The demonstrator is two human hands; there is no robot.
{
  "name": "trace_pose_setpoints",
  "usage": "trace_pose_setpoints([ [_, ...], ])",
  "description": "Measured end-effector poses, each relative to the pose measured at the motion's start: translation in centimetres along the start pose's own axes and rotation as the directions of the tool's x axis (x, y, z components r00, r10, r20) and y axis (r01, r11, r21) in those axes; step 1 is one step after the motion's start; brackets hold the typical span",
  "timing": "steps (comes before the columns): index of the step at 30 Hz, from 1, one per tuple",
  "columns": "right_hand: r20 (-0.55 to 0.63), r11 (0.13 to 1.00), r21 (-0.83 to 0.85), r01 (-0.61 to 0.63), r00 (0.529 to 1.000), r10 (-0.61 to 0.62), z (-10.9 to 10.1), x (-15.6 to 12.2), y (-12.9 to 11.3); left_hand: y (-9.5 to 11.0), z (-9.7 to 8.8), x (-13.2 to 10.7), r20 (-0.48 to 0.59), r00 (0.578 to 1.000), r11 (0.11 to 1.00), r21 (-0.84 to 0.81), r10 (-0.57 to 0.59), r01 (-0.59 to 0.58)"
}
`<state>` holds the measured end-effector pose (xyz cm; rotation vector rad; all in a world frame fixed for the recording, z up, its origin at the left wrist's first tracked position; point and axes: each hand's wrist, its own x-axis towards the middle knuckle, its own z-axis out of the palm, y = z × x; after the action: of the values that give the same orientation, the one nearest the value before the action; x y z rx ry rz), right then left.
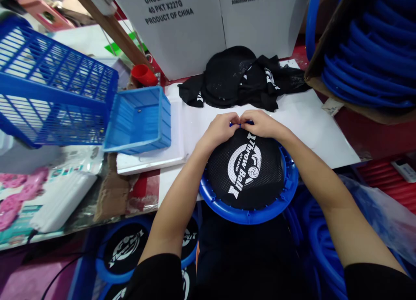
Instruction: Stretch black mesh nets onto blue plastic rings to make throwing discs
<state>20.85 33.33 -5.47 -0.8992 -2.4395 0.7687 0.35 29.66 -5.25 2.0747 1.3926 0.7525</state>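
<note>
Head view: left hand [223, 127] and right hand [261, 124] pinch a round blue plastic ring [248, 217], fingers together. I find its far rim mostly hidden.

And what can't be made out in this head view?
All in the head view:
- Exact grip of left hand and right hand on the blue frame: hidden by fingers.
- Black fabric print: folds.
- Full stack of blue rings: cut by right edge.
</note>
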Motion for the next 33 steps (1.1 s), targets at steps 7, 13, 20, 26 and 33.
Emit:
trace_pose_setpoints([
  [7,-0.086,1.000,0.018,-0.020,0.996,0.022,-0.1,-1.3,-0.3,0.2,-1.3,-1.8,0.075,0.986,0.988,0.027,0.151,-0.154],
  [13,-0.384,0.984,-0.138,-0.110,0.922,0.049,-2.0,-2.2,0.2,1.7,-1.7,-3.0,0.091,0.995,0.942,0.335,-0.029,-0.003],
  [20,-0.358,0.989,-0.137,-0.049,0.934,-0.003,-4.1,-3.6,0.4,3.9,-3.2,-4.0,-0.031,0.967,0.759,0.614,-0.251,0.217],
  [26,-0.188,0.993,-0.121,-0.015,0.982,-0.008,-4.1,-4.2,0.8,4.2,-5.9,-5.5,0.207,0.916,0.813,0.554,-0.344,0.180],
  [33,0.026,0.983,-0.132,-0.126,0.991,0.130,-3.2,-4.4,1.4,3.4,-8.5,-6.3,0.475,0.836,0.957,0.216,-0.276,0.193],
])
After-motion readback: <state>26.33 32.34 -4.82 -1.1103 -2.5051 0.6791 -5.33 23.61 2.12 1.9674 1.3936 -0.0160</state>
